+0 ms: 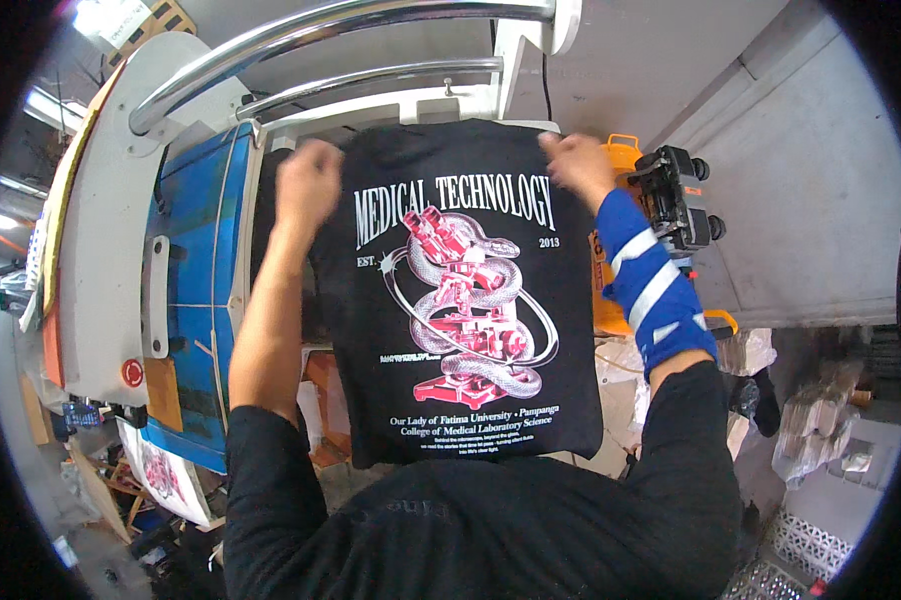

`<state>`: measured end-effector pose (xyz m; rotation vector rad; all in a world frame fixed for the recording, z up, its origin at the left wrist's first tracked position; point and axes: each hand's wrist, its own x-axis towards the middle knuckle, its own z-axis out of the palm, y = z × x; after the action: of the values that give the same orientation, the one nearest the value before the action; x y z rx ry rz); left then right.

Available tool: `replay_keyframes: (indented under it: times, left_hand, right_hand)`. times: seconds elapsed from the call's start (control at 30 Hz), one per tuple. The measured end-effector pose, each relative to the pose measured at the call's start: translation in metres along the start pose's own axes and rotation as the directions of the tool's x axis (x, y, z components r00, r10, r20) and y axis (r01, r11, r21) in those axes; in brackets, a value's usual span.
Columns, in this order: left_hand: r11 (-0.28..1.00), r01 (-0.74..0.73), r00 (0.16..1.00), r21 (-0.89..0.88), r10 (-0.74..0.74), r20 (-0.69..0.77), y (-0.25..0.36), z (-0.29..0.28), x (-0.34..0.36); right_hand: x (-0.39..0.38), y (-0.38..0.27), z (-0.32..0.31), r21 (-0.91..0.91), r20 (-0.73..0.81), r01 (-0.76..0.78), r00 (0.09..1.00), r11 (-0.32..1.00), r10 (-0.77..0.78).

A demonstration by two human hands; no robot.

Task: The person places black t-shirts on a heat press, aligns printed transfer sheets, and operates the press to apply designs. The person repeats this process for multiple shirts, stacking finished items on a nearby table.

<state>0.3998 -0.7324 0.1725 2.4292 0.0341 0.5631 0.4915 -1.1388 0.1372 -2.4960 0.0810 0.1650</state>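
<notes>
- Shirt [376,340], black, spread printed side up between the person's forearms, just in front of the chest.
- Print [471,300] on it: pink microscope, grey snake coiled around, white lettering above and below.
- Left hand [311,185]: fingers curled narrow at the cloth's upper left edge; whether they grip it, I cannot tell.
- Right hand [579,165]: fingers drawn narrow at the upper right corner; grip likewise unclear.
- Blue wrap [646,280] with white stripes covers the right forearm.
- Chrome rail [341,45] crosses beyond; blue panel [196,300] stands left.
</notes>
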Motion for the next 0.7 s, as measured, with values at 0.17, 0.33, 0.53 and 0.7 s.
replay_keyframes:
  times: [0.17,0.33,0.53,0.7]
  left_hand:
    - [0.752,-0.555,0.647,-0.356,0.659,0.384,0.136,-0.019,-0.116]
    - [0.861,-0.488,0.873,-0.143,0.478,-0.101,0.134,-0.054,-0.095]
    - [0.686,-0.518,0.763,-0.510,0.641,0.087,0.269,0.014,-0.150]
    - [0.287,-0.708,0.435,-0.645,0.897,-0.078,0.340,0.070,-0.177]
  right_hand:
    - [-0.108,-0.091,0.033,0.549,0.527,-0.231,0.841,0.803,-0.118]
    - [-0.216,-0.111,-0.112,0.498,0.362,0.260,0.805,0.827,-0.471]
    - [-0.413,-0.144,-0.285,0.284,0.531,0.387,0.698,0.877,-0.480]
    - [-0.574,-0.144,-0.360,-0.167,0.113,0.337,0.940,0.927,-0.321]
